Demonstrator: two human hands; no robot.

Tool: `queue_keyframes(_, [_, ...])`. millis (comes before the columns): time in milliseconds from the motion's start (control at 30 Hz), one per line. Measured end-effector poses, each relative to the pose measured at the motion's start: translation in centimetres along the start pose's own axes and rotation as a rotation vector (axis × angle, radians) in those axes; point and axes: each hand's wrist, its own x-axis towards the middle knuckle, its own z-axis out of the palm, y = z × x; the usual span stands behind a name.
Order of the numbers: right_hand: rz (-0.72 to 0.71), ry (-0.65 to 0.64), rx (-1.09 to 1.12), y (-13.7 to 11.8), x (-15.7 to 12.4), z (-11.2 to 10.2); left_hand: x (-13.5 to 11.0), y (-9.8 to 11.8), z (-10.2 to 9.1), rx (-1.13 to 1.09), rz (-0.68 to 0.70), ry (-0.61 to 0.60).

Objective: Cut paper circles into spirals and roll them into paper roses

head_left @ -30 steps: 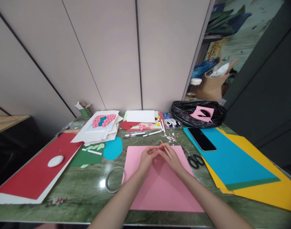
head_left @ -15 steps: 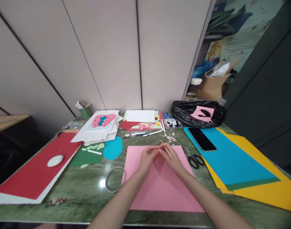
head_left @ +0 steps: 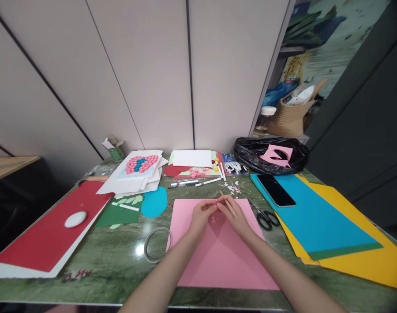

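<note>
Over the upper part of a pink sheet of paper [head_left: 218, 256], my two hands meet at the fingertips. My left hand [head_left: 202, 214] is closed in a pinch; whatever lies between its fingertips is too small to name. My right hand [head_left: 233, 215] is closed as well, its thumb and index finger touching the left fingertips. A thin wooden stick [head_left: 221, 192] is held among the right fingers, its tip poking out above them. To the right of the sheet lie black-handled scissors [head_left: 266, 218]. A roll of tape [head_left: 157, 244] overlaps the sheet's left edge.
Paper scraps [head_left: 233, 188] and several pens [head_left: 208, 182] lie beyond the sheet. On the right, a phone [head_left: 276, 190] rests on blue paper [head_left: 325, 221]. A black bag [head_left: 250, 152] stands behind. Leftward are a blue paper circle [head_left: 154, 202] and red paper [head_left: 51, 234].
Both hands stay over the pink sheet with their fingertips together. Only the fingers have shifted slightly; nothing else on the table has moved.
</note>
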Motion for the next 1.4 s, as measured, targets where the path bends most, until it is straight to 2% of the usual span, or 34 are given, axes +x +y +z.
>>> queue_keyframes(267, [-0.017,-0.021,-0.003,-0.3,-0.1,0.0,0.3,-0.3,-0.1,-0.026,0.002,0.044])
queue_keyframes(767, [-0.031,-0.021,-0.001,0.6,0.1,0.0,0.3,-0.2,-0.1,-0.015,0.02,-0.002])
queue_keyframes(1067, [-0.037,-0.021,-0.015,0.5,0.0,-0.1,0.2,-0.1,-0.1,0.02,-0.001,0.048])
queue_keyframes(1400, [-0.05,-0.023,-0.038,0.7,0.3,-0.2,0.0,0.1,-0.1,0.036,-0.015,0.03])
